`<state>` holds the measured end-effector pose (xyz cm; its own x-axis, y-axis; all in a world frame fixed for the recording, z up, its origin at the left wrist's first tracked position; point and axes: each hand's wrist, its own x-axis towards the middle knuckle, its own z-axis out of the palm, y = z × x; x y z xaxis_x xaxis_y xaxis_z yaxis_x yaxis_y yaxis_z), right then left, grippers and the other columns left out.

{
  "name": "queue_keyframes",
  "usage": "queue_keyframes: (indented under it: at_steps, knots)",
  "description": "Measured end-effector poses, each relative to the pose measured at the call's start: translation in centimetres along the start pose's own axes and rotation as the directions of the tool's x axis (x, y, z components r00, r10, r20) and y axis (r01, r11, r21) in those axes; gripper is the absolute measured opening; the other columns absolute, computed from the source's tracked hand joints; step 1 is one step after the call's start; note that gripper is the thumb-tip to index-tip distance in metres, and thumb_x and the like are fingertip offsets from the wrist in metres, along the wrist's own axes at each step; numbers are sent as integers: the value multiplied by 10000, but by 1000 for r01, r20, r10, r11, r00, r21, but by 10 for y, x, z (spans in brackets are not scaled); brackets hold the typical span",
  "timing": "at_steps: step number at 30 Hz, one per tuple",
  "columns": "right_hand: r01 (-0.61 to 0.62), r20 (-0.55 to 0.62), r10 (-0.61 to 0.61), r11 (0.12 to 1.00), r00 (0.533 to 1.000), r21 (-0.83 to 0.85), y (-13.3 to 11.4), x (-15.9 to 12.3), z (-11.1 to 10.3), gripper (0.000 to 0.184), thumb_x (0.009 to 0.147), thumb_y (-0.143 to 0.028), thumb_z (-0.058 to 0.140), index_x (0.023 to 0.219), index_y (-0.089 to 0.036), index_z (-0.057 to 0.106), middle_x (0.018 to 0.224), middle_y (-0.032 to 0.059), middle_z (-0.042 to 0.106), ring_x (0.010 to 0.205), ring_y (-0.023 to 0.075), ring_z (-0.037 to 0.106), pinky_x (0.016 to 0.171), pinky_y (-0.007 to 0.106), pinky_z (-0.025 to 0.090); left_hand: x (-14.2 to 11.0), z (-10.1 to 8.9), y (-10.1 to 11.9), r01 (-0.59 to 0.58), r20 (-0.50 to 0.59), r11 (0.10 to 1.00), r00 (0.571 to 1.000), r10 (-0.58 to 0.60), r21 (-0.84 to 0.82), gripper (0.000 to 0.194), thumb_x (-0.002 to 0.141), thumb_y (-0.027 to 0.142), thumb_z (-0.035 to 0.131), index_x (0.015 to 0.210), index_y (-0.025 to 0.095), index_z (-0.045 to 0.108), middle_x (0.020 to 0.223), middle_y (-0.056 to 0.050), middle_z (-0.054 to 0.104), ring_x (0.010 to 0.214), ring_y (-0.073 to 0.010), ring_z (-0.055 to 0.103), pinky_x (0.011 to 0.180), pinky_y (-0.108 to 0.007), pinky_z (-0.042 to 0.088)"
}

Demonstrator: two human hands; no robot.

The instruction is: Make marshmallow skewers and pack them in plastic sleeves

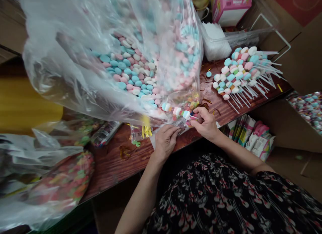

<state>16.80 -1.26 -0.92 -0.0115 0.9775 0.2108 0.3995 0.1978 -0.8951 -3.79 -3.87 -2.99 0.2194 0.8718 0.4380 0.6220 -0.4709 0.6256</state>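
Two hands work close together: the right hand [204, 124] pinches a thin white stick of round pastel candies [177, 111], which points left, above the left hand [164, 142] (lying flat on clear plastic film [177, 130]).

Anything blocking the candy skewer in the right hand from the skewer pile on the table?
No solid obstacle is visible. The right hand grips the candy skewer, and only thin brown strands lie on the wooden table before the skewer pile. The clear plastic bag sits on the skewer's far side.
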Motion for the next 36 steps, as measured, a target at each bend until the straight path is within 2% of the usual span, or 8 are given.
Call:
queue_keyframes:
  at_steps: [4,6,10,13,18,26,31,36]
  knots:
    - [9,-55,-7,999,998,39,0,3,0,373,772,-376,713,1078,-217,570,585,-102,424,508,85,393,546,231,356,1,1,0,54,20,998,998,-53,-12,114,886,257,644,886,198,742,824,-34,713,743,-137,663,708,-256,540]
    - [16,-97,-10,998,995,63,-1,3,-7,306,811,-384,681,1051,-217,591,584,-89,447,512,91,406,538,236,367,3,0,1,108,39,993,994,-107,-44,128,899,261,622,886,199,733,819,-26,713,736,-132,660,702,-251,538]
    - [85,-171,-75,995,982,50,-1,-1,-35,163,881,-367,594,887,-218,658,713,-11,624,626,121,548,621,266,457,8,-3,4,169,58,983,985,-165,-70,160,915,256,586,849,184,713,781,-25,701,710,-132,643,672,-250,524]
    - [119,-155,-111,992,982,43,1,-5,-65,135,873,-336,616,843,-221,682,759,3,677,674,137,605,654,278,491,9,-3,4,164,65,983,985,-159,-83,173,921,268,573,845,189,708,777,-22,700,709,-134,636,666,-254,517]
    - [243,1,-243,969,970,-40,3,-7,-104,59,858,-247,648,839,-223,698,718,-5,682,626,130,606,604,262,477,7,-1,3,145,51,985,989,-141,-90,172,924,274,568,872,196,713,802,-22,713,726,-135,642,687,-257,518]
    - [454,261,-397,866,880,-211,2,-5,-122,120,887,-178,585,898,-214,699,707,9,656,580,109,559,556,237,418,2,1,2,106,36,993,994,-104,-53,175,928,257,565,890,186,720,816,-47,716,760,-150,657,715,-268,519]
    - [586,382,-456,720,804,-373,1,-8,-132,123,876,-213,595,892,-228,716,664,7,629,576,117,519,579,263,382,1,1,3,100,49,995,994,-100,-10,185,929,254,556,890,196,727,840,-54,731,780,-157,668,742,-288,539]
    - [663,472,-470,589,746,-462,-5,-9,-142,139,858,-199,591,865,-245,722,672,6,625,609,126,505,599,287,347,-2,2,3,-29,43,998,999,27,56,172,908,227,574,892,189,741,860,-73,735,790,-169,671,736,-305,555]
